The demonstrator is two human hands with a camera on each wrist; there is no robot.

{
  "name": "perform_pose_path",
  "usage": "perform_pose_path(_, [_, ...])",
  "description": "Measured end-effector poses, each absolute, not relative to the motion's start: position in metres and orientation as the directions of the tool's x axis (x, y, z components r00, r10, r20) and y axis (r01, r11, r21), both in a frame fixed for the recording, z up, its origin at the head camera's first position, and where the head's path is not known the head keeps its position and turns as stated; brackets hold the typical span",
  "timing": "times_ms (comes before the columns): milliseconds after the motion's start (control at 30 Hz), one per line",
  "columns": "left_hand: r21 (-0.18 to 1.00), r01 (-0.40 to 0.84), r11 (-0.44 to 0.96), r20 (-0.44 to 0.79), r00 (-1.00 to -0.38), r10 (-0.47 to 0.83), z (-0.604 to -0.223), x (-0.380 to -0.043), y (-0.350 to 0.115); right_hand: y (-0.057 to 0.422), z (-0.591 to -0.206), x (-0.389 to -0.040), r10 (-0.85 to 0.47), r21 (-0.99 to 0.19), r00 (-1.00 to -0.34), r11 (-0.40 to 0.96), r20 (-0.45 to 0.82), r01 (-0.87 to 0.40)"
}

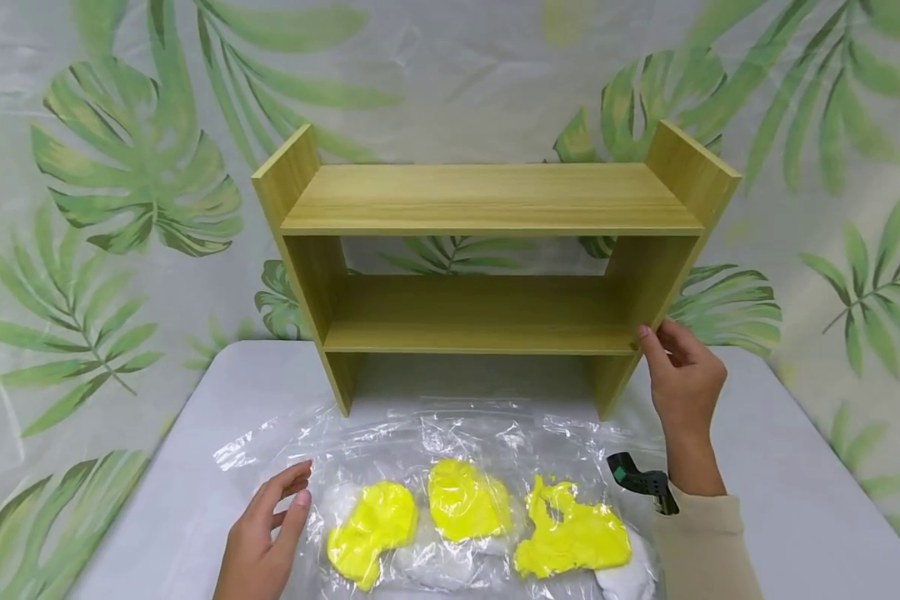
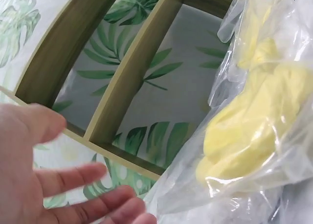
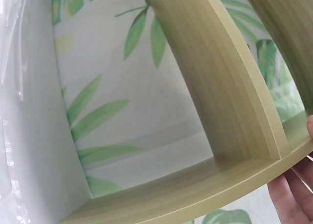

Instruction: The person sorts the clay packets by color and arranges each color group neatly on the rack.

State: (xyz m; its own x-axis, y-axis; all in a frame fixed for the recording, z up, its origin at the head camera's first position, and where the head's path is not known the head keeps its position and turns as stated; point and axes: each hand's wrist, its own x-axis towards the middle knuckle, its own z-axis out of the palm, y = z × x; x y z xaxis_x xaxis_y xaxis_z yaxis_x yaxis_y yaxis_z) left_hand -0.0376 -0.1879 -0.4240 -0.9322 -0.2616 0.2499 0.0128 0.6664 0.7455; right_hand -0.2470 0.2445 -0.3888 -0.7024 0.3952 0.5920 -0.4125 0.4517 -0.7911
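1. Your wooden shelf (image 1: 487, 200) stands upright toward the far part of the counter (image 1: 187, 483), directly ahead of you, beyond the clear plastic bags (image 1: 510, 433).
2. Your right hand (image 1: 686, 383) pinches the shelf's right side panel (image 1: 690, 162), thumb at the front edge and fingers round the outer side, about level with the middle board (image 1: 480, 312).
3. Your left hand (image 1: 266, 533) holds nothing; its thumb and fingers are apart, just beside the bags with their yellow lumps (image 1: 468, 500).
4. The relation to mind: the shelf extends leftward from your right hand, which is the nearer one (it is in contact, after all). From your left hand it lies forward and to the right, out of touch.
5. Its long axis runs left to right across your front; the open face points toward you, with the patterned backdrop (image 1: 450, 75) behind.
6. The bags' far edge lies close to the shelf's feet; through the shiny plastic, you can't quite tell whether they touch.
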Motion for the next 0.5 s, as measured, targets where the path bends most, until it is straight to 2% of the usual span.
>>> perform_pose_path(133, [0.737,-0.211,0.642,0.021,-0.942,-0.335,-0.426,-0.042,-0.188,0.245,-0.390,-0.248,0.394,-0.768,-0.677,0.476,0.622,-0.428])
perform_pose_path(200, [0.719,-0.281,0.636,-0.060,-0.936,-0.346,-0.429,-0.043,-0.189,0.245,-0.390,-0.249,0.386,-0.752,-0.663,0.489,0.641,-0.442])
perform_pose_path(500, [0.461,-0.422,0.781,-0.285,-0.903,-0.320,-0.442,-0.039,-0.199,0.245,-0.393,-0.250,0.373,-0.722,-0.634,0.503,0.678,-0.475])
